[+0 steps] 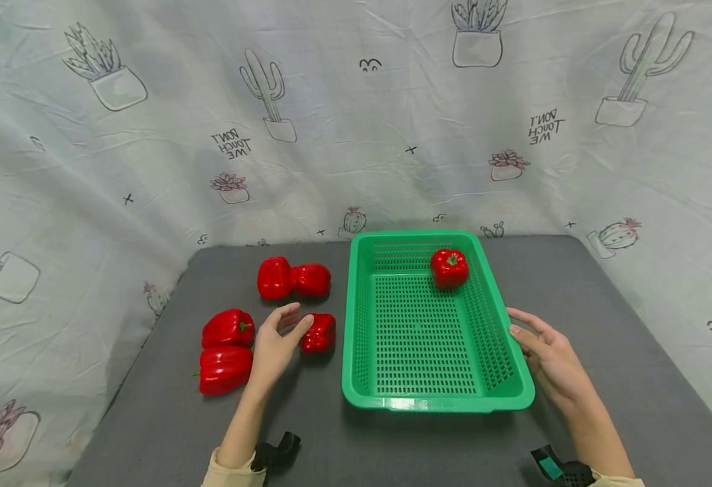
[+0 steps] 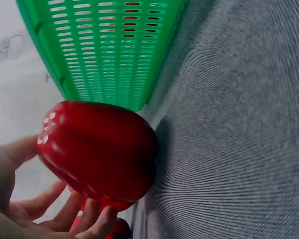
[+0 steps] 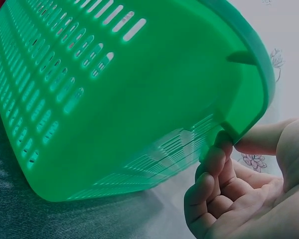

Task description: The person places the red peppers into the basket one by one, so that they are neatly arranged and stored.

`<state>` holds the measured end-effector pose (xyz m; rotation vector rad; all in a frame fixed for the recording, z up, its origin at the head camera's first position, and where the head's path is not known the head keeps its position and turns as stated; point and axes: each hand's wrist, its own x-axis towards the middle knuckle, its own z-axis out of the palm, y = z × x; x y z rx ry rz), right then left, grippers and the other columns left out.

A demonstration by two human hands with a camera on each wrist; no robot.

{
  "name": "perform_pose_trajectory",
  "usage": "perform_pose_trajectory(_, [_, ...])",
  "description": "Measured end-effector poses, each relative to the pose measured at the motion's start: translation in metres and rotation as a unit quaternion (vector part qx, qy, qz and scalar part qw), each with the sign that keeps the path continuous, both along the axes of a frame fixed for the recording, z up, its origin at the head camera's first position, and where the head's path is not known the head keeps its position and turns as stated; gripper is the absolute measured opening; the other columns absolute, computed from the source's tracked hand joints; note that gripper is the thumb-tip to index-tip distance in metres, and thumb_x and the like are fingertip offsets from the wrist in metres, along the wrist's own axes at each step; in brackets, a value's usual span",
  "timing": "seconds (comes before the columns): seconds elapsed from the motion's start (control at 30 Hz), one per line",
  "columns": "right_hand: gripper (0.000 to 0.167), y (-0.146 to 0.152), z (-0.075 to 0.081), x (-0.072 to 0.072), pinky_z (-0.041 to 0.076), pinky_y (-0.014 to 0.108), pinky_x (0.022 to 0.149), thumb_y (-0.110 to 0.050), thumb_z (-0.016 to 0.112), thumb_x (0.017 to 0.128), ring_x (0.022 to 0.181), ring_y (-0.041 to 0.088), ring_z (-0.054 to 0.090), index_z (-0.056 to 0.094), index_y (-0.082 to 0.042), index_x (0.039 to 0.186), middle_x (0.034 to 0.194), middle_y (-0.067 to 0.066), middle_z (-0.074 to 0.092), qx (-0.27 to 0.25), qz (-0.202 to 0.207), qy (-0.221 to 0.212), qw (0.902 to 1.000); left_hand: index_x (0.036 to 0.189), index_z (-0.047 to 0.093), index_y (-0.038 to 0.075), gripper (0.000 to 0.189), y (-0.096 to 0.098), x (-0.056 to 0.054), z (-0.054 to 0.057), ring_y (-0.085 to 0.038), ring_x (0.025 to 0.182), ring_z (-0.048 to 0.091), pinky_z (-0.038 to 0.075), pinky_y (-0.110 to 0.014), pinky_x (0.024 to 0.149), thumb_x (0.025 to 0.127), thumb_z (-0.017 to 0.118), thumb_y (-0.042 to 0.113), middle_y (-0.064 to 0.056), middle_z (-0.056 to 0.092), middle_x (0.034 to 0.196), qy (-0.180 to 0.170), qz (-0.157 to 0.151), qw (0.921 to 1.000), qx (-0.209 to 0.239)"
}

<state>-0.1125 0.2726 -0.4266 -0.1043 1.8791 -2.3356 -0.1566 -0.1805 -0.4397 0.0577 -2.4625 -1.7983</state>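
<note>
My left hand (image 1: 275, 343) is beside a red bell pepper (image 1: 319, 334) lying on the table, left of a green plastic basket (image 1: 346, 325). In the left wrist view the thumb (image 2: 22, 151) reaches the pepper (image 2: 99, 149) at one end, with the other fingers spread loosely along its lower side; a firm grip does not show. At the basket's right side, my right hand (image 1: 553, 362) pinches the rim (image 3: 261, 94) between thumb and curled fingers. Inside the basket, near its far right corner, sits one bell pepper (image 1: 449, 269), stem up.
Two more bell peppers, one on the left (image 1: 273, 278) and one on the right (image 1: 311, 279), touch each other farther back. Another pair, a rear pepper (image 1: 227, 329) and a front pepper (image 1: 225, 369), lies left of my left hand. A printed cloth (image 1: 331, 135) hangs behind the grey table (image 1: 429, 450).
</note>
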Motion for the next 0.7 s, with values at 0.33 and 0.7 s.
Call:
perform_pose_trajectory(0.33, [0.039, -0.002, -0.001, 0.001, 0.057, 0.031, 0.074, -0.009, 0.052, 0.103, 0.091, 0.017, 0.069, 0.045, -0.004, 0.141, 0.104, 0.007, 0.071, -0.001, -0.007, 0.003, 1.0000, 0.145, 0.043, 0.014, 0.074, -0.009, 0.005, -0.007, -0.028, 0.129, 0.042, 0.042, -0.054, 0.099, 0.084, 0.079, 0.032, -0.008, 0.043, 0.146, -0.066, -0.094, 0.9933, 0.009])
perform_pose_trajectory(0.7, [0.039, -0.001, -0.002, 0.001, 0.056, 0.030, 0.074, -0.009, 0.051, 0.103, 0.092, 0.016, 0.068, 0.046, -0.004, 0.141, 0.105, 0.007, 0.071, -0.002, -0.007, 0.006, 1.0000, 0.146, 0.043, 0.010, 0.071, -0.005, 0.007, -0.012, -0.031, 0.117, 0.052, 0.050, -0.043, 0.089, 0.086, 0.078, 0.024, -0.012, 0.050, 0.137, -0.079, -0.106, 0.9911, 0.022])
